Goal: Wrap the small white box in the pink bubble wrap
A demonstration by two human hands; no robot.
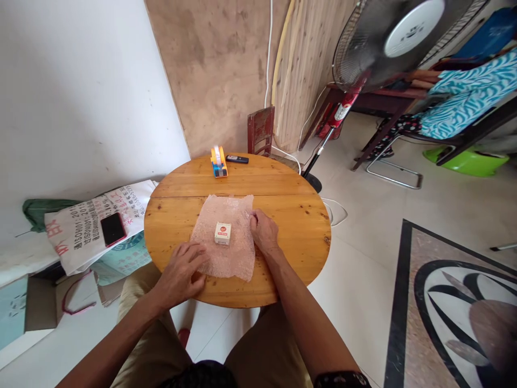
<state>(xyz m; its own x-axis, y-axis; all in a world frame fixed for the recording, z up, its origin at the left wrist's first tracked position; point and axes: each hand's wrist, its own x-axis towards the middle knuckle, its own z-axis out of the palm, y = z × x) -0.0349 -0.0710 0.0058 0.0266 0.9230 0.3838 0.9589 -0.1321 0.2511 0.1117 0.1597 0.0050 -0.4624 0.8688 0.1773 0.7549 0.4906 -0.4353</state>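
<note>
A sheet of pinkish bubble wrap point(238, 258) lies spread over the round wooden table. On its middle sits a small white box point(222, 234) with a red print on top. My left hand point(182, 272) rests at the sheet's lower left edge, fingers stretched out and touching the wrap, holding nothing. At the right edge, my right hand point(264, 231) has its fingers closed in a pinch on the bubble wrap; the fingertips are partly hidden. Neither hand touches the box.
On the wooden table point(299, 226), a tape dispenser point(218, 163) and a dark remote-like object point(237, 159) lie at the far side. A phone point(113, 229) lies on printed sacks point(86, 237) to the left. A standing fan point(343, 110) and a seated person point(464, 102) are at right.
</note>
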